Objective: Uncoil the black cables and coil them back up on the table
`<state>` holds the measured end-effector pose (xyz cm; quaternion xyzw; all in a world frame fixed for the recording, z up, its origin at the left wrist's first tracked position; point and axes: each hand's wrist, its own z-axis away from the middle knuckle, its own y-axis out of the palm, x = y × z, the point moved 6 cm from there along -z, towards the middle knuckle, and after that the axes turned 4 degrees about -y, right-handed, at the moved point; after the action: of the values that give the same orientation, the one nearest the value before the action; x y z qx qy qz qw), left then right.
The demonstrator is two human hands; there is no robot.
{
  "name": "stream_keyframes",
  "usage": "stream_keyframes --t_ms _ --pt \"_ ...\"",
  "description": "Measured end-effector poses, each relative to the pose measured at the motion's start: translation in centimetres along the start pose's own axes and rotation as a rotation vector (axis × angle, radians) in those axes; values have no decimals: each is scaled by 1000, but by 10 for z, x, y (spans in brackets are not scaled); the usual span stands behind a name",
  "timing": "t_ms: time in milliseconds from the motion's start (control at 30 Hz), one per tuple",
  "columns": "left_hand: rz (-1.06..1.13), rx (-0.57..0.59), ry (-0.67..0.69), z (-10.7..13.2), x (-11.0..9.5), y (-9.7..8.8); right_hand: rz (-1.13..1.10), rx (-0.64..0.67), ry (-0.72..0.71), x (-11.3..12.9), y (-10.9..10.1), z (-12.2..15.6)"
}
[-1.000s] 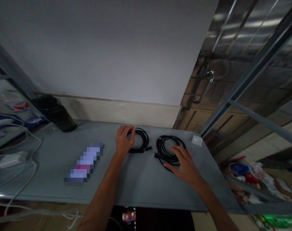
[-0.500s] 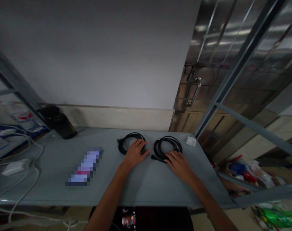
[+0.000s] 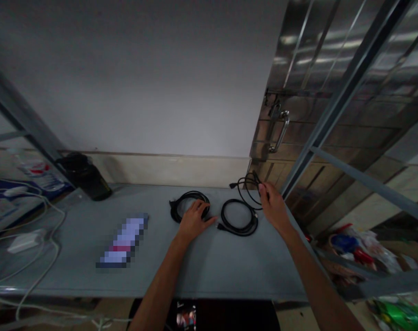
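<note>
Two black cables lie on the grey tabletop. The left cable is wound in a flat coil, with a plug at its left side. My left hand rests on that coil's right edge, thumb stretched out to the right and fingers not wrapped around it. Farther right, my right hand pinches loops of the right cable, raised near the table's back right corner. One connector hangs from the raised loops; the rest of this cable lies in a ring, with another connector at its lower left.
A phone with a blurred screen lies left of my arms. At the back left stands a dark bottle. White cords and a white adapter occupy the left end. Metal frame posts rise at both sides; a wall stands behind.
My right hand has lifted part of the right cable up and to the right, drawing loops out of its coil. My left hand stays on the left coil.
</note>
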<state>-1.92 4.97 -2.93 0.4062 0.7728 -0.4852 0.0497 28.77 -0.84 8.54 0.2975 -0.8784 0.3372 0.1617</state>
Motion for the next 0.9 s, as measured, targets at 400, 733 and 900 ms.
stream_keyframes --t_ms 400,733,900 --pt "408 -148 -132 -7 -11 -26 -428 -168 -8 105 -32 -96" --pt "1237 -186 -468 -15 32 -24 -53 302 -286 131 128 -74" --pt "1380 -310 -556 -15 48 -21 6 582 -477 148 186 -35"
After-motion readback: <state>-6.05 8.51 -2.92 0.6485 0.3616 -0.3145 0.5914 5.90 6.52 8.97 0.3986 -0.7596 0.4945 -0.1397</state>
